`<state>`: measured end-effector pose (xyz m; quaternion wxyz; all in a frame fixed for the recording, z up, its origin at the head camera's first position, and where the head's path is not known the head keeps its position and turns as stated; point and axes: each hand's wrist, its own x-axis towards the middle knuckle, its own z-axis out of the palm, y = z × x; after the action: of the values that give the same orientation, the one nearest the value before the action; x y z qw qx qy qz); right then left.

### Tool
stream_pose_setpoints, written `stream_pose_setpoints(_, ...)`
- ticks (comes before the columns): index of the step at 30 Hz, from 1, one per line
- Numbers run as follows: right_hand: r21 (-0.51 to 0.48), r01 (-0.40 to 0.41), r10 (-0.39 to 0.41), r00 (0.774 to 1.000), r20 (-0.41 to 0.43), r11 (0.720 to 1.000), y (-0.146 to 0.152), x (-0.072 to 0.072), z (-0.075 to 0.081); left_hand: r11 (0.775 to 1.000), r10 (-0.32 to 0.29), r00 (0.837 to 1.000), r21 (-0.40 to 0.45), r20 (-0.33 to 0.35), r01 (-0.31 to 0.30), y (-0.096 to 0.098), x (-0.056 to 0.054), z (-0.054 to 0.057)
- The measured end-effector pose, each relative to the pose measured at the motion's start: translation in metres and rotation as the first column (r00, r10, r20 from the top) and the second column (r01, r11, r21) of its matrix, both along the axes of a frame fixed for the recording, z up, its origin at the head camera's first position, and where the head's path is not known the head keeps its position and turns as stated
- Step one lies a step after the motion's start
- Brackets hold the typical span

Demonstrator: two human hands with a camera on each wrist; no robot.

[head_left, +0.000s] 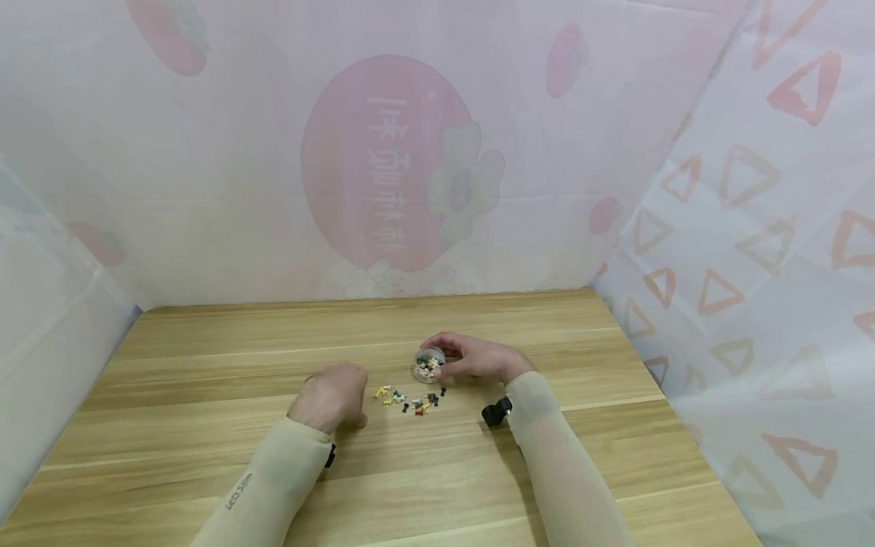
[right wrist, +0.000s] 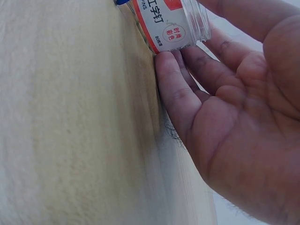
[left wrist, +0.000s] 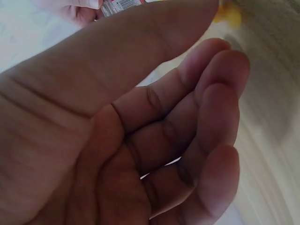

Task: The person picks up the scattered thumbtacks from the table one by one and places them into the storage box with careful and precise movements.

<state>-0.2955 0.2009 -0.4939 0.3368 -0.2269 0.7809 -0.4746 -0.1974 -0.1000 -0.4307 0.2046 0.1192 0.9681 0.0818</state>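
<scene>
My right hand (head_left: 481,358) holds a small clear jar (head_left: 429,365) by its sides, thumb on the near side and fingers around the back. Several coloured push pins are inside. The right wrist view shows the red and white label (right wrist: 161,23) and fingertips against the glass. Just left of the loose push pins (head_left: 399,397), my left hand (head_left: 331,395) hovers low over the table, its fingers loosely bent. In the left wrist view, nothing sits between thumb and fingers; a blurred yellow push pin (left wrist: 228,15) shows beyond the thumb tip.
Loose yellow, white, green, black and red pins lie scattered on the wood-grain table (head_left: 437,486) between the hands. Printed cloth (head_left: 273,251) hangs behind the table and along its sides. A black wrist device (head_left: 497,411) juts from the right sleeve.
</scene>
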Motion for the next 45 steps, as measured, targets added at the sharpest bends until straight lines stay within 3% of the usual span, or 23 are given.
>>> stream_pose_setpoints(9, -0.006, -0.003, 0.003, 1.0, 0.008, 1.0, 0.0, -0.001, 0.0, 1.0, -0.021, 1.0, -0.012, -0.012, 0.021, 0.001, -0.003, -0.006)
stream_pose_setpoints(24, 0.005, -0.01, 0.01, 1.0, -0.008, 1.0, 0.0, -0.002, -0.002, 0.996, -0.057, 0.997, 0.064, -0.042, 0.059, 0.0, -0.001, -0.007)
stream_pose_setpoints(32, -0.004, -0.016, 0.016, 1.0, -0.009, 1.0, 0.0, -0.002, -0.002, 0.987, -0.079, 0.988, 0.129, -0.13, 0.095, 0.004, -0.006, -0.002)
stream_pose_setpoints(39, -0.001, -0.019, 0.019, 1.0, -0.019, 1.0, 0.001, -0.002, -0.003, 0.971, -0.104, 0.962, 0.186, -0.253, 0.154, 0.014, -0.014, -0.002)
stream_pose_setpoints(45, -0.005, -0.011, 0.011, 1.0, -0.008, 1.0, 0.001, -0.001, -0.001, 0.958, -0.081, 0.956, 0.243, -0.283, 0.153, 0.025, -0.022, -0.001)
